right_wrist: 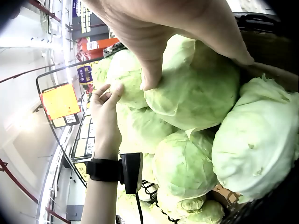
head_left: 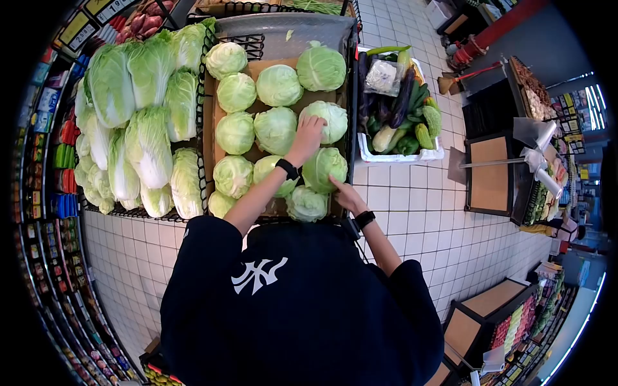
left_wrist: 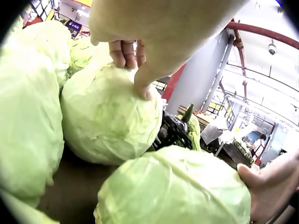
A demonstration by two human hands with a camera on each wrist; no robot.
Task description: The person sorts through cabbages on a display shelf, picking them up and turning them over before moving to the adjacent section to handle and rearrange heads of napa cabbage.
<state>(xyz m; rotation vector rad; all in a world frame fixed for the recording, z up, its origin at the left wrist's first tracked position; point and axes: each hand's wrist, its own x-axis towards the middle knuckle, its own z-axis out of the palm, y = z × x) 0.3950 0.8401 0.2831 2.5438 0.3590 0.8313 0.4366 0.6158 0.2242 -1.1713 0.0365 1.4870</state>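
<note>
Round green cabbages fill a cardboard-lined display bin. My left hand reaches across them and holds the top of a cabbage at the bin's right side. In the left wrist view, the thumb and bent fingers of that hand lie over the upper part of this cabbage. Just nearer to me is another cabbage, which my right hand grips at its right side. The right wrist view has the thumb on one side of this cabbage and the fingers spread over its far side, partly hidden.
Long napa cabbages are piled left of the bin, behind a black mesh divider. To the right stands a white crate with eggplants, cucumbers and bitter melons. A black rim edges the bin. Packed shelves line the left.
</note>
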